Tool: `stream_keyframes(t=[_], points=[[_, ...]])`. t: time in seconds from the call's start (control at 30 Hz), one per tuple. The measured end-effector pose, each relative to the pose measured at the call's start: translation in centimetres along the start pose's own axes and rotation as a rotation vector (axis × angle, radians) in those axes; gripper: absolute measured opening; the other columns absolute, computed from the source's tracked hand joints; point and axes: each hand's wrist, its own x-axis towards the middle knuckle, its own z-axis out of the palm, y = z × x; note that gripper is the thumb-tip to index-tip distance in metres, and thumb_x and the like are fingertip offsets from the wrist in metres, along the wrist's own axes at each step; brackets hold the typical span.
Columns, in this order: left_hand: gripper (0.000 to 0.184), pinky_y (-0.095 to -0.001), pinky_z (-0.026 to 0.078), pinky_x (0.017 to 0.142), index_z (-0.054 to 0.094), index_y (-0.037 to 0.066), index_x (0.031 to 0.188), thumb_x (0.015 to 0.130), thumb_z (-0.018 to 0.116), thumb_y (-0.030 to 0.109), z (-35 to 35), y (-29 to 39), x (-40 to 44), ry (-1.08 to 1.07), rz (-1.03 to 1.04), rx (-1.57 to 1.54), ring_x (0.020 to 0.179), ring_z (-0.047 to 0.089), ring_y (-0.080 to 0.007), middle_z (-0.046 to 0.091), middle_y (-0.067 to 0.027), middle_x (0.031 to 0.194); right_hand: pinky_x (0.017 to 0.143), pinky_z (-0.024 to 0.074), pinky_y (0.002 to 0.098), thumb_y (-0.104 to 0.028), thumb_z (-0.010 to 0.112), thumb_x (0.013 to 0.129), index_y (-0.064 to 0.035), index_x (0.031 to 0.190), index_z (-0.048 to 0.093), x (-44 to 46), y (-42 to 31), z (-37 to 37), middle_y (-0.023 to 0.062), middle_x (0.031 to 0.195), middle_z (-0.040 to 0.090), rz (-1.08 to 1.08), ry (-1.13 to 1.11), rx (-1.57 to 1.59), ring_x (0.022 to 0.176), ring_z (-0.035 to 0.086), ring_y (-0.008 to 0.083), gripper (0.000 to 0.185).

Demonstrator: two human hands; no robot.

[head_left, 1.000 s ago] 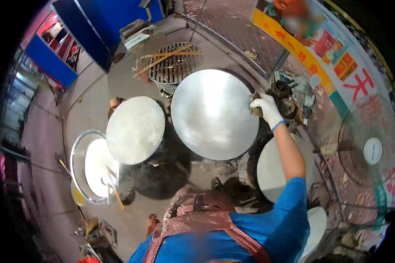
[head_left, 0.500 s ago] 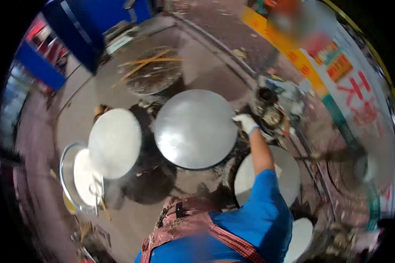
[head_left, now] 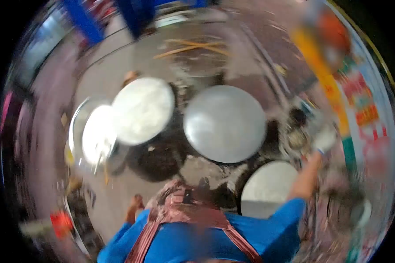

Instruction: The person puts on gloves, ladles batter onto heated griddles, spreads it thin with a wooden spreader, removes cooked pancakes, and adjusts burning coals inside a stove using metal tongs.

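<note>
My right hand (head_left: 325,139), in a white glove, reaches out to the right, beside a cluster of small containers (head_left: 297,138). Motion blur hides its fingers and whatever they may touch. My left hand (head_left: 135,207) is low at the left of my waist, small and smeared, its fingers unclear. A bare, shiny round griddle (head_left: 224,125) lies ahead of me. To its left is a round disc with a white surface (head_left: 144,111). Another round plate with a pale layer (head_left: 267,186) sits at the lower right, partly behind my forearm.
A metal basin of white batter (head_left: 98,138) stands at the left, with a utensil in it. Beyond the griddle, crossed yellow sticks (head_left: 193,47) lie over a round tub. A dark round shape (head_left: 156,161) is below the white disc. A lettered banner (head_left: 360,96) runs along the right.
My right hand has left the griddle's right edge and moved right to the small containers. My left hand has come into view at my waist. The view has turned, shifting the scene.
</note>
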Motion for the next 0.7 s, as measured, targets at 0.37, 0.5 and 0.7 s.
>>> stream_keyframes(t=[0.37,0.5,0.7], points=[[0.033,-0.0413,0.051,0.066,0.057,0.001,0.106,0.078,0.058,0.017,-9.5,14.0,-6.9,0.967,0.155,0.596,0.076,0.062,-0.0336,0.061,-0.0217,0.081,0.082,0.0462,0.0374,-0.015,0.062,0.077,0.0076,0.122,0.046,-24.0,-26.9,11.4,0.0192,0.113,0.057,-0.237,-0.814,0.526,0.097,0.057,0.0278,0.053],[0.038,-0.0431,0.044,0.083,0.06,0.003,0.104,0.076,0.06,0.028,-19.2,20.5,-5.3,1.123,0.107,0.469,0.101,0.051,-0.0356,0.059,-0.0208,0.098,0.064,0.0487,0.0285,-0.016,0.06,0.078,0.0057,0.112,0.056,-44.0,-44.8,12.7,0.0137,0.089,0.065,0.148,-1.736,0.81,0.071,0.062,0.0183,0.04],[0.044,-0.043,0.051,0.061,0.057,0.007,0.102,0.082,0.057,0.046,-27.4,18.2,10.0,0.036,-0.355,-0.431,0.073,0.061,-0.0258,0.06,-0.014,0.095,0.064,0.0496,0.0385,-0.025,0.059,0.082,0.0002,0.106,0.055,-73.5,-57.9,23.1,0.0122,0.087,0.062,0.6,-2.119,0.689,0.073,0.06,0.0257,0.035]])
